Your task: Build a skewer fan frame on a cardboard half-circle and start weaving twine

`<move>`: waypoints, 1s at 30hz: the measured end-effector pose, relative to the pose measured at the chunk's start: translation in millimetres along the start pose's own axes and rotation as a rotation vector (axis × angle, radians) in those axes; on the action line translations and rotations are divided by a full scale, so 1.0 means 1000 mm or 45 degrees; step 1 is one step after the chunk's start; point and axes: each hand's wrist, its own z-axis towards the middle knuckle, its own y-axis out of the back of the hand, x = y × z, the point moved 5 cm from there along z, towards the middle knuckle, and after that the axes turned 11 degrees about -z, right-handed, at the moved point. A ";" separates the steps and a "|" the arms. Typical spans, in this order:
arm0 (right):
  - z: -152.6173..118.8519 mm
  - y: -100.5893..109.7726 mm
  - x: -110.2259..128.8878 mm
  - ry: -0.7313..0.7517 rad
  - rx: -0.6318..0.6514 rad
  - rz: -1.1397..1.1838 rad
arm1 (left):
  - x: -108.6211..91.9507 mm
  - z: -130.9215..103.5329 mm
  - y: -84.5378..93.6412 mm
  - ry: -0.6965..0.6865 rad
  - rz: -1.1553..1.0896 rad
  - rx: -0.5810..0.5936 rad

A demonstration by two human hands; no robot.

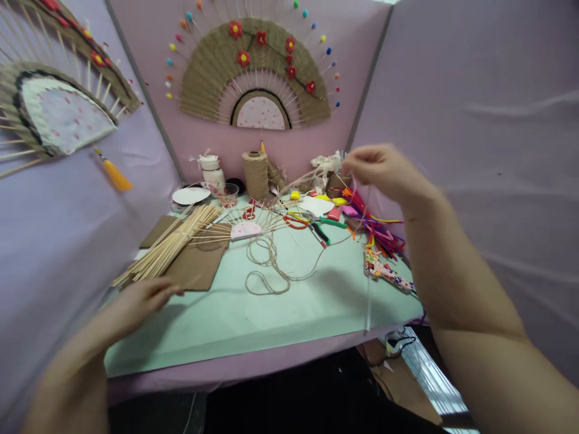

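Note:
My right hand (373, 169) is raised at the right above the back of the table, its fingers pinched on a length of twine that hangs in loops. Lower left, my left hand (147, 298) is over the table's front left, thumb and finger together; a thin strand seems to run from it, blurred. Loose twine (271, 289) lies in loops on the table's middle. Behind it sits a small fan frame of thin sticks with a pink spotted half-circle (245, 229). A bundle of wooden sticks (174, 241) lies on brown cardboard (199, 265), just beyond my left hand.
A twine spool (256, 175) and white bottle (211, 172) stand at the back. Pliers (319, 232), scissors (296, 222), coloured pipe cleaners (377, 229) and a patterned glue gun (386, 271) lie right. Finished fans (257, 66) hang on the walls.

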 end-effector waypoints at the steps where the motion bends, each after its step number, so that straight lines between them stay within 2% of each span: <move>1: -0.006 -0.022 0.010 0.067 0.257 -0.079 | -0.005 -0.002 -0.008 -0.008 0.063 0.073; 2: -0.013 -0.042 0.021 0.140 0.460 -0.139 | -0.017 -0.004 -0.013 -0.061 0.102 0.074; 3: -0.021 -0.059 0.031 0.213 0.599 -0.183 | -0.035 -0.004 -0.015 -0.131 0.137 -0.034; 4: -0.028 -0.074 0.041 0.286 0.710 -0.218 | -0.059 -0.004 -0.017 -0.238 0.110 -0.205; 6: -0.040 -0.098 0.057 0.396 0.835 -0.258 | -0.114 0.001 -0.030 -0.460 -0.120 -0.315; 8: -0.046 -0.111 0.066 0.437 0.859 -0.268 | -0.162 0.013 -0.056 -0.620 -0.517 -0.178; 9: -0.048 -0.114 0.067 0.432 0.844 -0.275 | -0.179 0.021 -0.071 -0.646 -0.733 -0.054; 10: -0.048 -0.116 0.065 0.414 0.829 -0.287 | -0.190 0.029 -0.088 -0.599 -0.916 0.064; 12: -0.049 -0.118 0.057 0.362 0.809 -0.325 | -0.195 0.042 -0.118 -0.422 -1.154 0.246; 13: -0.050 -0.118 0.050 0.334 0.799 -0.347 | -0.193 0.047 -0.129 -0.359 -1.207 0.283; 15: -0.052 -0.118 0.035 0.279 0.774 -0.381 | -0.184 0.051 -0.143 -0.305 -1.204 0.253; 19: -0.065 -0.121 0.005 0.157 0.807 -0.325 | -0.171 0.052 -0.153 -0.358 -0.926 0.153; 24: -0.093 -0.123 -0.019 -0.001 0.843 -0.150 | -0.168 0.051 -0.169 -0.299 -0.809 0.271; 27: -0.107 -0.124 -0.030 -0.039 0.818 -0.032 | -0.166 0.052 -0.177 -0.266 -0.796 0.265; 30: -0.113 -0.115 -0.045 -0.052 0.680 -0.057 | -0.163 0.057 -0.180 -0.250 -0.789 0.213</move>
